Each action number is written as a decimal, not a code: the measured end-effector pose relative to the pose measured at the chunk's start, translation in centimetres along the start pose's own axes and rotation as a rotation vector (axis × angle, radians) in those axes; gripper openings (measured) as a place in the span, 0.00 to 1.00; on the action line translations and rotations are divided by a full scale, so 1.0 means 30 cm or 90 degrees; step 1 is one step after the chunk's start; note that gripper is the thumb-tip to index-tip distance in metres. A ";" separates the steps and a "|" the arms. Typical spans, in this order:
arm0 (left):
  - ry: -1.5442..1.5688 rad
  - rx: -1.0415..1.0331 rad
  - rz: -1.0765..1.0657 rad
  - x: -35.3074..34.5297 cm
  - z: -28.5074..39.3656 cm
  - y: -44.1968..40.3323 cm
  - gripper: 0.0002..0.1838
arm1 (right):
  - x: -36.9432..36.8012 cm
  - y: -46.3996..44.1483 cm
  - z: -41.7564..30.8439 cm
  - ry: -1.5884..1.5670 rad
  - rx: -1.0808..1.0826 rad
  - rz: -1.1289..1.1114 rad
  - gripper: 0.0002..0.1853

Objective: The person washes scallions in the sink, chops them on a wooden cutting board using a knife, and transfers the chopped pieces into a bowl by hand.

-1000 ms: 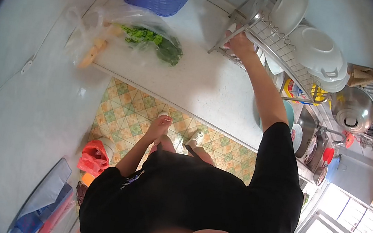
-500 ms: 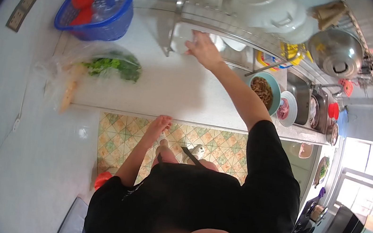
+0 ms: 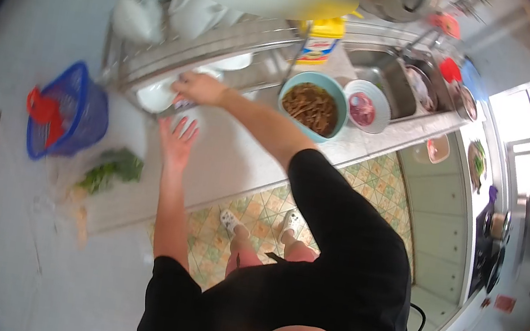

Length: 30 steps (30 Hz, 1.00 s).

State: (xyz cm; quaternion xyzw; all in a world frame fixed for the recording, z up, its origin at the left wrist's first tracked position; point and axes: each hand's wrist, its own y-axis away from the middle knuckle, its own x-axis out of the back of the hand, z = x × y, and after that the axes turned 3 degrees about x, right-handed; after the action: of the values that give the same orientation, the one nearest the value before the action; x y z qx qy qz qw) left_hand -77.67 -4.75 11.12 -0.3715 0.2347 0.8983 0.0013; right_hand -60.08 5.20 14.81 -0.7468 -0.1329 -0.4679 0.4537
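My right hand (image 3: 201, 89) reaches to the lower level of the metal dish rack (image 3: 119, 70), its fingers closed at the edge of a white bowl (image 3: 154, 97). More white dishes (image 3: 232, 63) lie to the right on that level. Just below the bowl, my left hand (image 3: 177, 143) is raised over the counter with its fingers spread and nothing in them. Left of my hands are a blue basket (image 3: 85, 116) with a red item (image 3: 47, 109) and leafy greens (image 3: 112, 171) in a clear bag.
A teal bowl of brown food (image 3: 310, 106), a striped plate with raw meat (image 3: 366, 106) and a steel sink (image 3: 375, 79) line the counter (image 3: 232, 161) to the right. A yellow-lidded container (image 3: 321, 41) stands behind. White dishes (image 3: 138, 16) fill the upper rack.
The view has turned and shifted toward the rack and sink. My left hand has risen from beside my body to the rack's front, fingers spreading. My right hand remains at the lower rack level.
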 end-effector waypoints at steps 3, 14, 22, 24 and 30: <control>0.009 -0.066 -0.014 0.011 0.044 -0.073 0.48 | -0.006 -0.009 0.010 -0.010 0.076 0.131 0.17; -0.054 -0.108 -0.067 0.095 0.131 -0.233 0.28 | -0.002 0.084 -0.063 -0.135 -0.022 0.124 0.20; -0.048 -0.168 0.051 0.293 0.038 -0.159 0.24 | 0.293 0.496 -0.416 -0.231 -0.211 0.150 0.12; -0.218 -0.211 0.082 0.219 0.020 -0.038 0.22 | 0.502 0.525 -0.472 -0.222 -0.217 0.255 0.11; -0.093 -0.119 -0.020 0.313 -0.067 0.085 0.23 | 1.306 0.445 -0.659 -0.217 0.259 0.790 0.24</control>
State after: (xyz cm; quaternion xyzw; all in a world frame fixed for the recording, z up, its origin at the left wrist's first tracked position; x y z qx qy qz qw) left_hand -83.58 -9.49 4.67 -0.3073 0.1433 0.9408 -0.0022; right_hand -42.55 -26.87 42.50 -0.6480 0.1655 0.0379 0.7425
